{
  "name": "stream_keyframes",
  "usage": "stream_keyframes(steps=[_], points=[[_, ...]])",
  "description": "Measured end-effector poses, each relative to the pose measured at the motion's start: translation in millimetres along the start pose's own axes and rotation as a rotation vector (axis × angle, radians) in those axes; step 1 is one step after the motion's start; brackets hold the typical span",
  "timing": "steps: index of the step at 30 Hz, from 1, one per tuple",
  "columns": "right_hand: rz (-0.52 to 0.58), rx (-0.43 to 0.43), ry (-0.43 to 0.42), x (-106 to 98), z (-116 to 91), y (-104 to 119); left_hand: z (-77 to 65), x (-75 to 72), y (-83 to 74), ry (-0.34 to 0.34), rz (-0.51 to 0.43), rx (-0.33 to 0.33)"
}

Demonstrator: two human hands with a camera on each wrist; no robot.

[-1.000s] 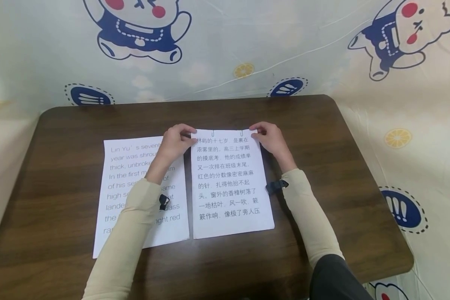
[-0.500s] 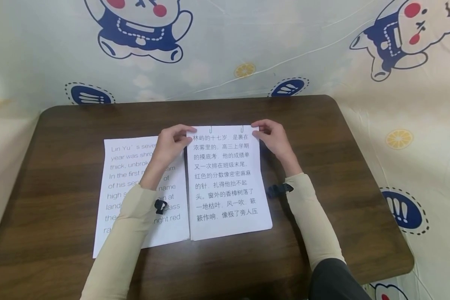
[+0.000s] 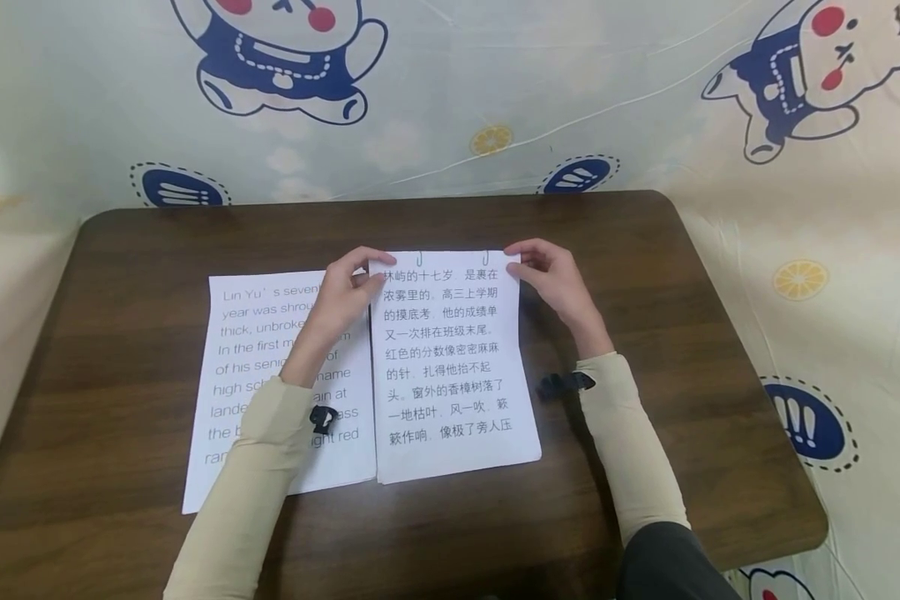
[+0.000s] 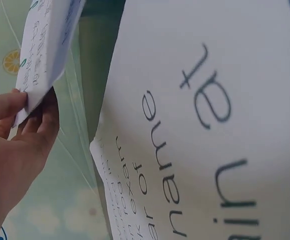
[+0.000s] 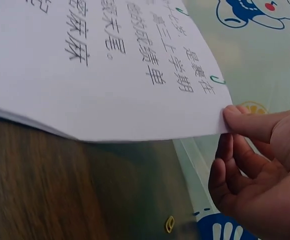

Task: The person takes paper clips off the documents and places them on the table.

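Nearest us, the cream sleeves (image 3: pixel 637 458) reach in on either side of the bottom edge of the Chinese-text stack (image 3: pixel 450 367), which is on the middle of the brown table (image 3: pixel 82 367) just beside the English sheet (image 3: pixel 251 360); whether the two touch or overlap along that seam we cannot tell. Farther up, the left hand (image 3: pixel 342 287) pinches the stack's top-left corner and the right hand (image 3: pixel 558 279) the top-right, each with the thumb on the printed face and fingers behind — a light grip on both corners, the upper end raised and bowed. We judge the step in hand to be placing or squaring the stack by those corners; the next move would call for both hands to keep the top edge level and lower it together, since thin paper like this could buckle if one side led. The stack looks white and clean, with black print in large rows and a slight bend down its right side. At its far edge sit two green paper clips (image 3: pixel 420 258) — and behind them hangs a cartoon-printed curtain (image 3: pixel 495 83).
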State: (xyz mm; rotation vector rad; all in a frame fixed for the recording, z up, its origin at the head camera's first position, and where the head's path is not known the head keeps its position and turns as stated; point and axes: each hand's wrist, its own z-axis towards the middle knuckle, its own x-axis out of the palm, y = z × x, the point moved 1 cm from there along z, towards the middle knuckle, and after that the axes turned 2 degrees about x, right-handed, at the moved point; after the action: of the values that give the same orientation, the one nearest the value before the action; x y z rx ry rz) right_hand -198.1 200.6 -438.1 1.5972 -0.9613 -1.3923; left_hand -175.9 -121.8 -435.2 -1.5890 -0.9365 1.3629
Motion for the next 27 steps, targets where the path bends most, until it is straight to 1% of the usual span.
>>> stream_keyframes(steps=[7, 10, 14, 20, 23, 27], points=[[-0.036, -0.077, 0.047, -7, -4, 4, -1.1, 6.5, -3.3, 0.009, -0.086, 0.022], [-0.059, -0.112, 0.064, -7, -5, 6, -1.5, 9.0, -3.8, 0.005, -0.106, 0.022], [-0.114, -0.168, 0.087, -7, -3, 10, -1.5, 11.1, -3.0, -0.004, -0.108, 0.021], [-0.261, -0.264, 0.162, -3, 2, 20, -1.7, 12.2, -1.3, -0.004, -0.146, 0.048], [-0.359, -0.27, 0.2, 0, 4, 27, -2.4, 12.6, -1.2, -0.006, -0.149, 0.052], [-0.461, -0.241, 0.222, 4, 4, 30, -3.2, 13.7, -1.6, -0.003, -0.144, 0.046]])
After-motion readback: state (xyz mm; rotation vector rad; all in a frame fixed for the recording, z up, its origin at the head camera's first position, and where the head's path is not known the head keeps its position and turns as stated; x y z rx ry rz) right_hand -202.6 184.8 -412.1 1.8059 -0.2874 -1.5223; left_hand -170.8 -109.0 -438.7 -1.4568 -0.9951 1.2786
